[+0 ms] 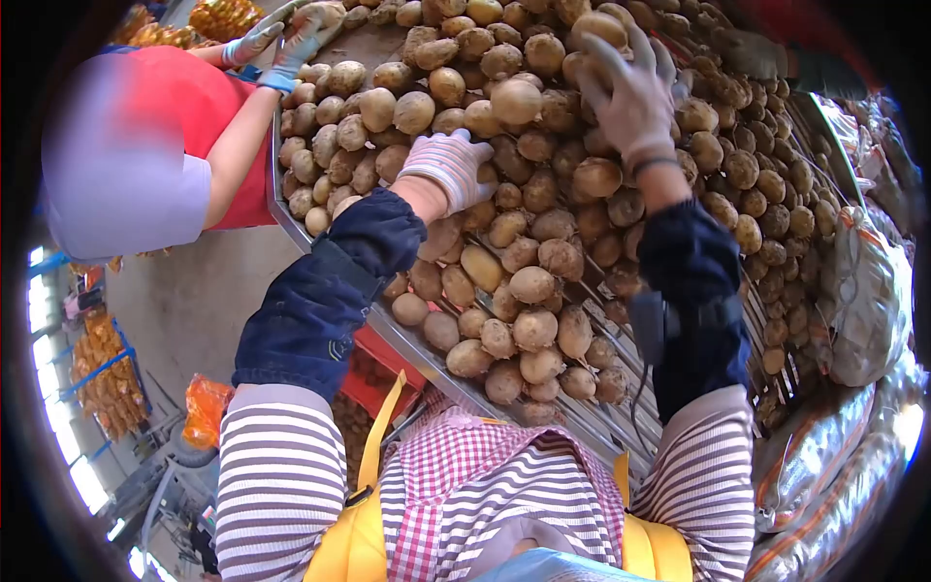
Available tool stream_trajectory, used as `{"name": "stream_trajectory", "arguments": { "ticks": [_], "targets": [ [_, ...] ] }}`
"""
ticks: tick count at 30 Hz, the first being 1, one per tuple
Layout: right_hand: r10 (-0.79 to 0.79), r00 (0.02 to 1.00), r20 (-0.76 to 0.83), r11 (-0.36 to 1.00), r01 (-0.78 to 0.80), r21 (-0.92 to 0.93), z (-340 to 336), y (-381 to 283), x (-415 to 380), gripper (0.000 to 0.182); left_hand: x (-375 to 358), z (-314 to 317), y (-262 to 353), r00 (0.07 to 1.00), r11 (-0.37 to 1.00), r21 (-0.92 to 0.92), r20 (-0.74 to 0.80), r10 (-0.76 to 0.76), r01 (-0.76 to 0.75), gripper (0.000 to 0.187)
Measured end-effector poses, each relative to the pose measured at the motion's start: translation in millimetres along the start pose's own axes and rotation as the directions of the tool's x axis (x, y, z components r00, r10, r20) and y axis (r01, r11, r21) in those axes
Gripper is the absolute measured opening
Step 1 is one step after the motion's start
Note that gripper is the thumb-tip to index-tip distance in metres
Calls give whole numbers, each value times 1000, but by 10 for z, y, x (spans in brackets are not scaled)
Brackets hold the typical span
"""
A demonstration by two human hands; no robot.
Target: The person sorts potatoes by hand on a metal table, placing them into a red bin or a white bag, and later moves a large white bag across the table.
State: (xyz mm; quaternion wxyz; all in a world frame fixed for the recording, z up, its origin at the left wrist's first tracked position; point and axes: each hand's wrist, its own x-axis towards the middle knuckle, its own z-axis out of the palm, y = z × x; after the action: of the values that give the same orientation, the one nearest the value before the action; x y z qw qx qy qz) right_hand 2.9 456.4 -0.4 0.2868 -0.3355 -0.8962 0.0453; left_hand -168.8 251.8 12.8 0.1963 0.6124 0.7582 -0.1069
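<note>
A wide layer of soil-dusted round potatoes (533, 330) covers the metal sorting table in front of me. My left hand (448, 167), in a striped knit glove, reaches palm down into them, its fingers curled; whatever lies under them is hidden. Farther right, my right hand (630, 102) wears a pale grey glove and is stretched over the heap, fingers apart and slightly blurred. Just beyond its fingertips is a potato (599, 29), overlapping them in this view. Another large potato (516, 102) sits on top between my two hands.
A co-worker's gloved hands (308, 39) are at the table's far left corner. Another person's gloved hand (761, 53) is at the far right. The metal table rim (412, 351) runs along my side. Filled sacks (863, 291) line the right; an orange bag (206, 412) is at lower left.
</note>
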Motion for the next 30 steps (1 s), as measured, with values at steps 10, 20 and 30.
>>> {"name": "stream_trajectory", "arguments": {
  "ticks": [10,20,30],
  "targets": [
    [231,946,226,968,-199,-155,214,125,246,61,-39,38,-38,1000,998,-58,-21,14,-15,56],
    [2,997,80,996,6,-92,-324,-62,-566,40,-233,176,24,999,994,-108,-45,-9,4,70],
    [15,990,142,990,5,-139,-385,-52,-615,46,-148,81,183,984,999,-5,176,41,-40,74]
  ]
}}
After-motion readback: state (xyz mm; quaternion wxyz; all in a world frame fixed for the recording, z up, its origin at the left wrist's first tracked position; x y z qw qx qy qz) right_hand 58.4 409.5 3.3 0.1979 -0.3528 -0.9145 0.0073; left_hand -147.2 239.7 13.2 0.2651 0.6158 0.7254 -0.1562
